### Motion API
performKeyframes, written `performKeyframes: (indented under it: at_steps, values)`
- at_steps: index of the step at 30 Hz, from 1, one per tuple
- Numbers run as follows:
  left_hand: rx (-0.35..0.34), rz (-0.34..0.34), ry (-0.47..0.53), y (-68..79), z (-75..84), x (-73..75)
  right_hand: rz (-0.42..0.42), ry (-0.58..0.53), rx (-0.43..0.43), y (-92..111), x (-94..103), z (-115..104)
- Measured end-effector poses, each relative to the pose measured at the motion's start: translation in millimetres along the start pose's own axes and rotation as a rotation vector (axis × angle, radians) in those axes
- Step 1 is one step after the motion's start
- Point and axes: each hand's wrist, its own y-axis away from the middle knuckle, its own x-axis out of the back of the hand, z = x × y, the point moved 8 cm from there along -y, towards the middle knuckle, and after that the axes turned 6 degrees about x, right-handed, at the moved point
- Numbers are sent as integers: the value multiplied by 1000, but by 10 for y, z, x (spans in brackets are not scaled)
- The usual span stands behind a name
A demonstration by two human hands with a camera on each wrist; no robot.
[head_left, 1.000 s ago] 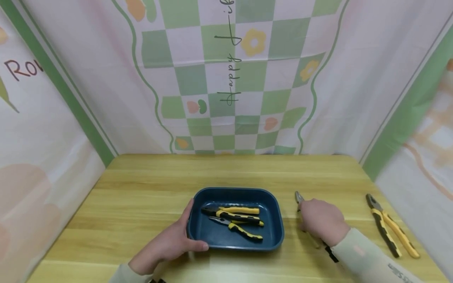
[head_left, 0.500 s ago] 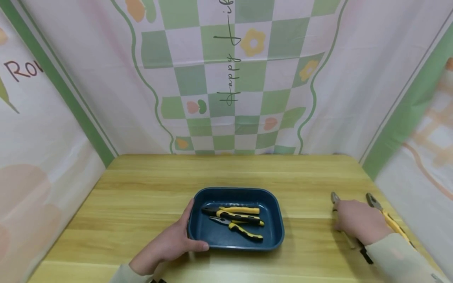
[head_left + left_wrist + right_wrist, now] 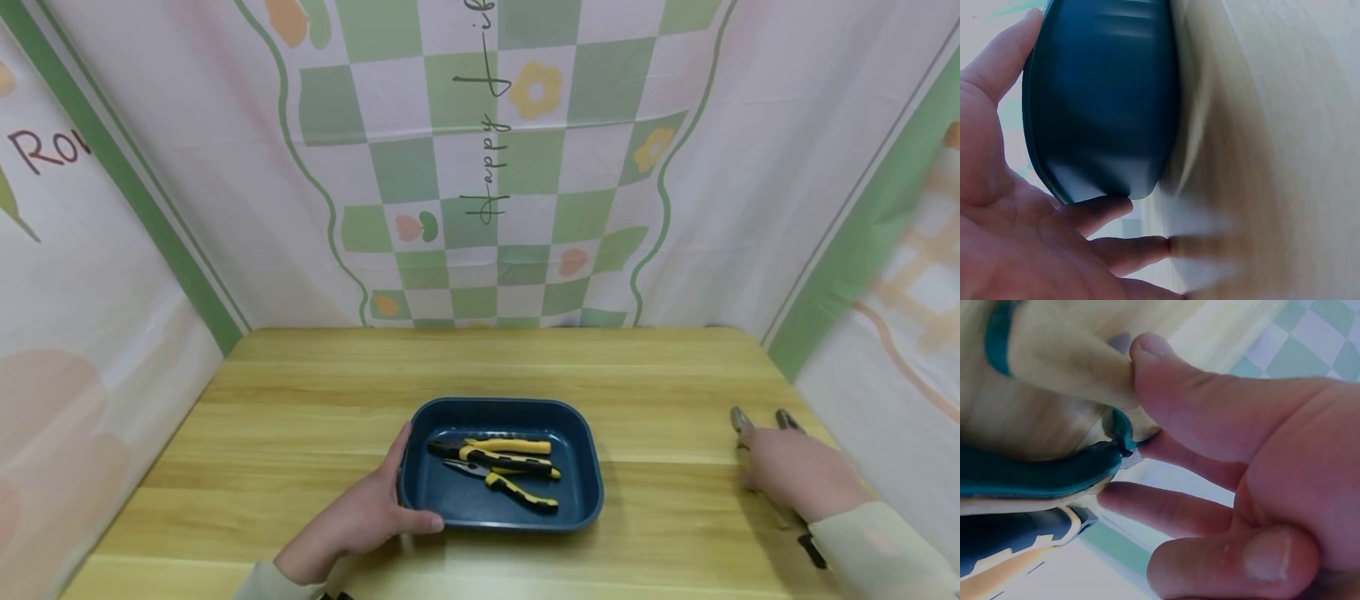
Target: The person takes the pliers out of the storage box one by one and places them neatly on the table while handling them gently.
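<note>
Blue tray holds yellow-and-black pliers; the left hand, spread wide, touches its left end. The right hand pinches metal-nosed pliers; another pair lies beside.

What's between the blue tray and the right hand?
Nothing but bare wooden tabletop lies between the blue tray and the right hand; the head view shows it.

Left of the blue tray, the person's left hand shows below it a pale grey-cream sleeve and a small black piece at the wrist. Right of the tray, the right hand has short nails, and its matching pale cuff carries a faint pinkish patch, with a black strap end poking out beside it.
</note>
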Motion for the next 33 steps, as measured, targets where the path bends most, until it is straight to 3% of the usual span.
performKeyframes:
  at_steps: [15,21,28,33]
  values:
    - [-11,7,2,11,20,-10,-11,8,21,19,4,32]
    - [-17,9,9,19,18,2,36,-26,19,-4,20,36]
    - [-15,5,33,27,29,10,167,-23,38,-50,277,-85]
    - [-23,8,5,37,41,13,210,2,41,-104,564,-352]
